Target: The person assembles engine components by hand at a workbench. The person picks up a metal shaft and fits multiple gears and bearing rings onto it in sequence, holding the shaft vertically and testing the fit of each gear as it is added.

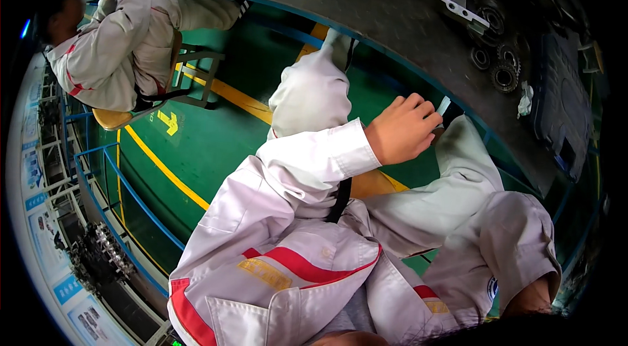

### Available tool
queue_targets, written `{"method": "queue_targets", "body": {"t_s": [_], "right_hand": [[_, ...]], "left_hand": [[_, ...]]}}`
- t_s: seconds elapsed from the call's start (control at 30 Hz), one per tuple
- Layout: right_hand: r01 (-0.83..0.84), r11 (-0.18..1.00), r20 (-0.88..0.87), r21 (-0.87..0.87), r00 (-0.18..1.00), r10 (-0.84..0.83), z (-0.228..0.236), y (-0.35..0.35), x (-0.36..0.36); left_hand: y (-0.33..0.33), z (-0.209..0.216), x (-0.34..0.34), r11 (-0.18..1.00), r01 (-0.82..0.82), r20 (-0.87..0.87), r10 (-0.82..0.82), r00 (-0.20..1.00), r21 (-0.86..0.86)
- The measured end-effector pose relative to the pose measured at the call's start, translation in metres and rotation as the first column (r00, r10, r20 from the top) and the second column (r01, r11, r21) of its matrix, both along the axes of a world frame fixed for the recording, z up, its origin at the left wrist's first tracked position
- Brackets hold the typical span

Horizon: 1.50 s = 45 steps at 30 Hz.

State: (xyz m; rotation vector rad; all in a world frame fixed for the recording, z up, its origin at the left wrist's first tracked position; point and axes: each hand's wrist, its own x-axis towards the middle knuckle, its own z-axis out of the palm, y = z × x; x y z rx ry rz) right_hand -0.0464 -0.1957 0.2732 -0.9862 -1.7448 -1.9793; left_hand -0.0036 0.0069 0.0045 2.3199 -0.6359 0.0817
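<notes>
My left hand (405,129) is over my lap, near the edge of the dark workbench (392,32). Its back faces up and its fingers curl inward; the fingertips are out of sight, so I cannot make out what they hold, if anything. Just beyond it are a dark shoe and a pale strip (444,106) that I cannot identify. My right arm (517,235) bends back toward the lower right rim. Only the wrist and part of my right hand (531,298) show there, with the fingers hidden. Both sleeves are white.
On the bench lie several metal gears (504,76), a light metal arm (451,2), a crumpled white tissue (525,99) and a dark blue case (559,104). Another person (124,38) sits at the left on a stool (196,71). Blue railings (140,195) border the green floor.
</notes>
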Motion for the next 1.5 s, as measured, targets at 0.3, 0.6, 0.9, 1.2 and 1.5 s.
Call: {"method": "queue_targets", "body": {"t_s": [0.3,0.6,0.9,1.2,1.5], "right_hand": [[-0.062,0.998,-0.012,-0.031,0.998,0.061,-0.003,-0.001,0.001],[-0.102,0.993,-0.023,-0.056,0.995,0.101,-0.003,0.003,0.000],[-0.136,0.988,-0.040,-0.079,0.990,0.133,-0.007,0.003,0.005],[-0.152,0.982,-0.056,-0.107,0.988,0.147,0.005,-0.003,-0.002],[-0.370,0.924,-0.995,0.096,-0.059,0.080,-0.087,0.012,0.075]], "left_hand": [[-0.001,-0.002,-0.001,0.999,-0.014,-0.006,0.015,1.000,0.032],[-0.001,-0.003,-0.004,0.999,-0.027,0.020,0.027,0.999,0.028],[-0.003,-0.003,-0.002,0.999,-0.017,-0.021,0.017,1.000,0.033],[0.001,-0.001,-0.006,1.000,-0.004,-0.031,0.005,1.000,0.020],[0.014,0.029,0.001,0.972,0.060,0.059,-0.048,0.997,-0.228]]}}
